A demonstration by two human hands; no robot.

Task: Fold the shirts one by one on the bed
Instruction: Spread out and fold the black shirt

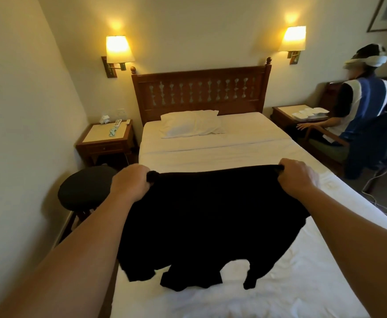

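A black shirt (206, 216) hangs stretched between my two hands over the near half of the white bed (210, 148). My left hand (131, 181) grips its upper left corner, and my right hand (297, 174) grips the upper right corner. The top edge is pulled taut. The lower part of the shirt drapes down, and its bunched ends touch the sheet near the foot of the bed. No other shirt shows in this view.
A white pillow (191, 123) lies by the wooden headboard (200, 90). A round black stool (84, 187) and a nightstand (106, 140) stand left of the bed. At the right, a person (360, 104) sits on a chair beside another nightstand (298, 114).
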